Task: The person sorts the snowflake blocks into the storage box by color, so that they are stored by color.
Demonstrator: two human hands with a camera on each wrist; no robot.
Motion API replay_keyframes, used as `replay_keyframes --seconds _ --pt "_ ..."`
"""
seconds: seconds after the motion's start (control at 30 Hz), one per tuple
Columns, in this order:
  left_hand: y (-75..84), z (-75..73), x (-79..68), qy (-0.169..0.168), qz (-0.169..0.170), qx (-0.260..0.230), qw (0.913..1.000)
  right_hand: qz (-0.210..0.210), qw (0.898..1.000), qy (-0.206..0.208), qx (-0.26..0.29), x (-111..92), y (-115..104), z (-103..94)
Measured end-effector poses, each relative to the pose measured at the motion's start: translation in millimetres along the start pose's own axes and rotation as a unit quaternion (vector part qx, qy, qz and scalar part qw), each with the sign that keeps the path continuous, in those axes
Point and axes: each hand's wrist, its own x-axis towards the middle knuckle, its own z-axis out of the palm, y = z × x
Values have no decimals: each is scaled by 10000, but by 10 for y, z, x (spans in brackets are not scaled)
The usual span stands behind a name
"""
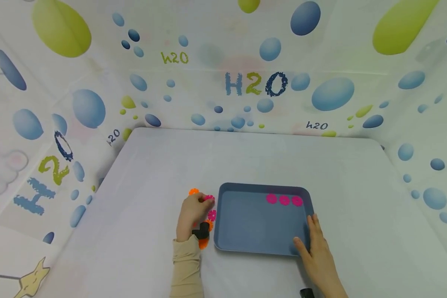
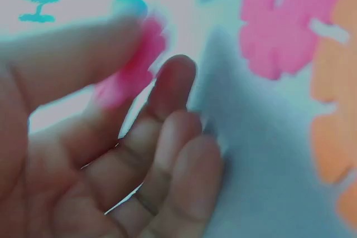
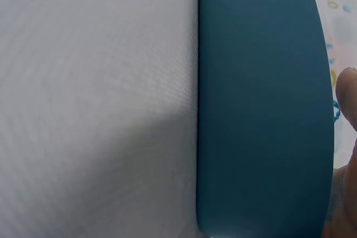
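Note:
My left hand [image 1: 191, 210] is just left of a blue-grey tray [image 1: 260, 229], pinching a pink notched disc [image 2: 136, 68] between thumb and index finger. The disc looks blurred in the left wrist view, and the other fingers curl loosely below it. Under and around that hand lie another pink disc [image 1: 212, 215] and several orange notched discs [image 1: 203, 244]. Three pink discs [image 1: 284, 200] form a row inside the tray along its far side, toward the right. With fingers straight, my right hand [image 1: 317, 254] rests at the tray's right rim, its thumb over the near right corner.
A white-covered table [image 1: 357, 186] extends around the tray. Behind it and at both sides hangs a white sheet [image 1: 223, 33] printed with drops and H2O lettering. The tray's outer wall [image 3: 262, 104] fills much of the right wrist view.

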Motion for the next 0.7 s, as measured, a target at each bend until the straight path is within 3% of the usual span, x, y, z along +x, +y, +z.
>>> replay_keyframes --seconds 0.07,0.17,0.27,0.43,0.53,0.7 --pt "11 -26 8 318 -36 -343 9989 -2 10000 -20 13 2 4 8" --pt "93 -48 19 642 31 -1201 9907 -43 10000 7 21 4 14 12" --pt "247 -34 26 676 321 -1944 9781 -92 9999 56 40 9 18 -3" --pt "503 53 13 591 657 -2467 9651 -161 9997 93 -131 3 0 -15" --pt "657 165 17 299 808 -2548 9632 -162 9997 73 -192 -4 -13 -19" --pt "856 476 50 -819 990 -2409 9620 -161 9998 78 -75 -4 -7 -6"
